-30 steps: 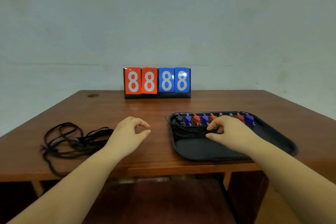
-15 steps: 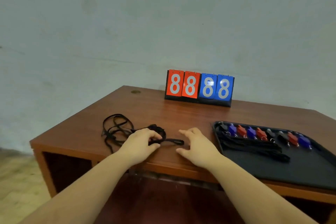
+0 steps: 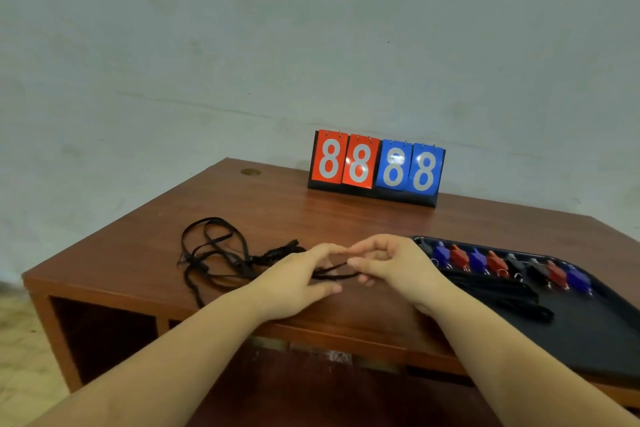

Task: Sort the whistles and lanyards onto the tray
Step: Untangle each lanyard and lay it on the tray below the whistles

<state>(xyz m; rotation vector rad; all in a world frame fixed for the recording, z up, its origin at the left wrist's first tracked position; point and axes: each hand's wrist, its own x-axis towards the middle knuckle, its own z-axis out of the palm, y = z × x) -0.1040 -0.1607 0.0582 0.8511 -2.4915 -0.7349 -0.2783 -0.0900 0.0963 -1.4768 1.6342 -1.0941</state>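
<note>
Leftmost, a loose tangle of black cord lanyards [image 3: 221,255] lies on the brown wooden desk [image 3: 311,218], its loops spread towards the left edge and its strands running right to the middle of the front edge. Next, the left hand [image 3: 298,282] rests low over the desk with its fingers extended rightward, and a black lanyard strand [image 3: 337,272] passes between its forefinger above and thumb below, so it seems to pinch that strand lightly. Just right of it, the right hand [image 3: 391,263] meets it fingertip to fingertip; its forefinger and thumb are curled together on the same strand, the remaining fingers bent beneath. Behind the hands, at the back of the desk against the pale wall, stands a flip scoreboard [image 3: 375,166] with two red and two blue cards, each showing a white 8. Further right, a black plastic tray [image 3: 588,340] sits on the desk beside the right wrist. Along its far side runs a row of small plastic whistles [image 3: 502,262] in blue, red and black, laid side by side, and in front of them lies a straightened bundle of black lanyards [image 3: 498,295].
</note>
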